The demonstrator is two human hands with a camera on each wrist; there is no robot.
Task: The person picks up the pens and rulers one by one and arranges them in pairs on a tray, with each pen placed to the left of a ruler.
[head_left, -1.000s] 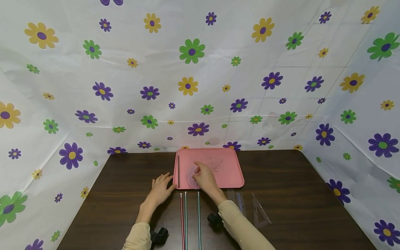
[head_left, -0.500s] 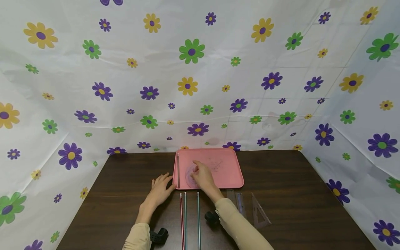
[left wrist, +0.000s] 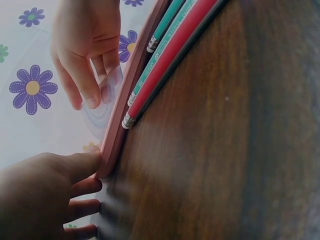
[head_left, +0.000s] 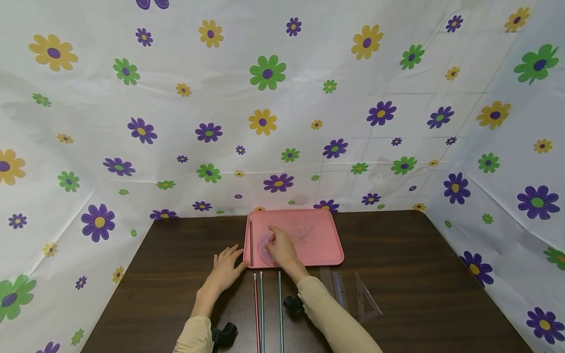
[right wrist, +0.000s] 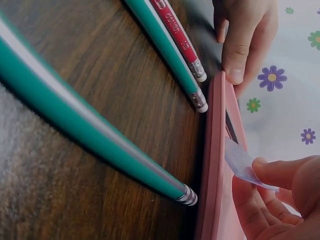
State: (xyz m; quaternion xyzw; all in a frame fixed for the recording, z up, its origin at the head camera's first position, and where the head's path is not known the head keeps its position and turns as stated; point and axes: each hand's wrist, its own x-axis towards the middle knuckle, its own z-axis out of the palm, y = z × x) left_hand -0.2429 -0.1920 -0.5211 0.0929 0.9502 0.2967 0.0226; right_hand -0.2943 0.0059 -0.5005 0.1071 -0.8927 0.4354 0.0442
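Note:
A clear, purple-tinted protractor (head_left: pixel 265 249) is pinched between the thumb and fingers of my right hand (head_left: pixel 283 249). It is tilted over the left part of the pink tray (head_left: pixel 324 247); the right wrist view shows the protractor (right wrist: pixel 241 162) close above the tray's front rim. My left hand (head_left: pixel 226 268) rests at the tray's front left corner, thumb touching the rim and the other fingers extended along the outside. Inside the tray, a dark pencil (head_left: pixel 251 241) lies along the left side.
In front of the tray lie a red pencil (head_left: pixel 257 314) and two green pencils, one of them the green pencil (head_left: pixel 281 311) set apart. Rulers (head_left: pixel 339 289) and a clear set square (head_left: pixel 366 304) lie to the right. A flowered sheet (head_left: pixel 282 122) stands behind the table.
My right hand has moved slightly left with the protractor, nearer the pencil in the tray. The left hand has stayed at the tray corner.

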